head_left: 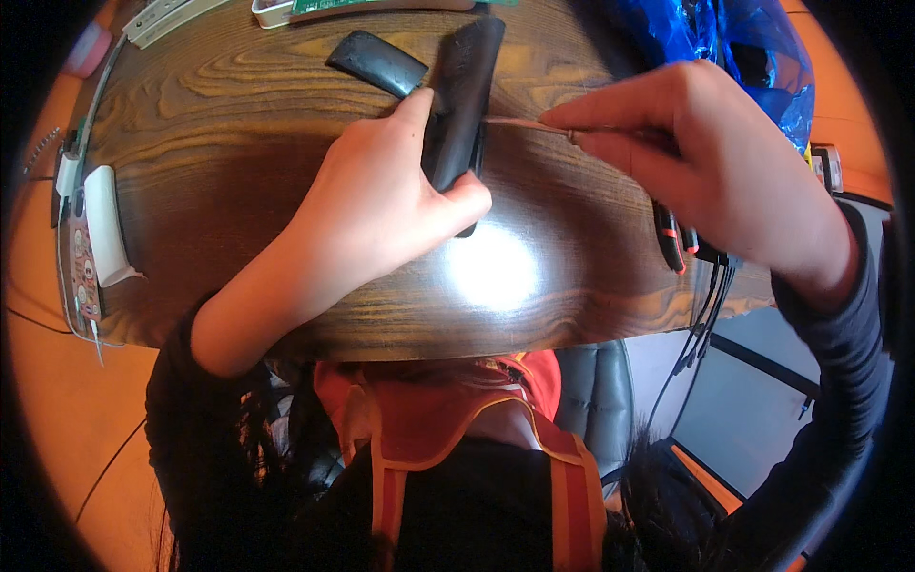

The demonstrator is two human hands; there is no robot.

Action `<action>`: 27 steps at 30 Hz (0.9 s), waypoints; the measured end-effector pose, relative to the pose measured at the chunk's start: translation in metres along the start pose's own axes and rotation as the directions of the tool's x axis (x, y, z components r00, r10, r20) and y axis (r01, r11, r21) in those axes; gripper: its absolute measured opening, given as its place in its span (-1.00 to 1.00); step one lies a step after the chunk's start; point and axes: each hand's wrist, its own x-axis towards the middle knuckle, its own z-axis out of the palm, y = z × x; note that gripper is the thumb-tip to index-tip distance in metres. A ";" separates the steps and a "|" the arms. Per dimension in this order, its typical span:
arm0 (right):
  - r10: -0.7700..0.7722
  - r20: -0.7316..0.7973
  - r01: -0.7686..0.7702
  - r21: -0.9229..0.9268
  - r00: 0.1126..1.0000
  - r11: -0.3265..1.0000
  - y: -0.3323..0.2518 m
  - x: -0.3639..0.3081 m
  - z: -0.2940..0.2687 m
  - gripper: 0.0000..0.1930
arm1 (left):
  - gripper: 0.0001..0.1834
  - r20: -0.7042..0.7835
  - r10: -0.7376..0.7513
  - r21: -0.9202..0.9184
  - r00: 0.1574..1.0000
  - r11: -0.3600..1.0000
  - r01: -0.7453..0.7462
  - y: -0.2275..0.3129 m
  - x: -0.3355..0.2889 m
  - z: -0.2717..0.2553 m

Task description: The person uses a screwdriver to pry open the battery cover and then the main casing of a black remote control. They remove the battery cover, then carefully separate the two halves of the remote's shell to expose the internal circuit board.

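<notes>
My left hand (372, 191) is closed round a long black plastic casing (467, 95), which stands tilted above the table with its far end up and to the right. Thumb and fingers grip its lower half. My right hand (701, 162) pinches a thin, slender metal tool (519, 123) whose tip reaches the casing's right side; its exact kind is hidden by my fingers. Beyond my left fingertips lies a shorter, curved black plastic piece (376, 63) on the wooden table (238, 57). The casing's underside is out of sight.
Red-and-black handled pliers (670, 238) lie partly under my right hand. A blue shiny plastic bag (762, 57) fills the far right corner. Black cables (710, 305) hang over the right edge. A white curved strip (107, 224) sits at left, a green circuit board (381, 6) at the far edge.
</notes>
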 end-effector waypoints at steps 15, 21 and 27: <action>-0.331 -0.281 0.257 -0.270 0.901 0.928 0.013 -0.009 0.010 -0.75 | -0.45 0.083 0.081 -0.235 0.993 0.970 -0.060 -0.008 0.004 -0.004; -0.389 -0.262 0.301 -0.320 0.883 0.898 0.028 -0.004 0.012 -0.76 | -0.35 0.134 0.036 -0.228 0.990 0.974 -0.004 -0.007 0.002 -0.005; -0.364 -0.240 0.273 -0.342 0.900 0.899 0.029 -0.003 0.015 -0.77 | -0.55 -0.053 0.209 -0.222 0.976 0.951 -0.216 -0.012 0.006 0.001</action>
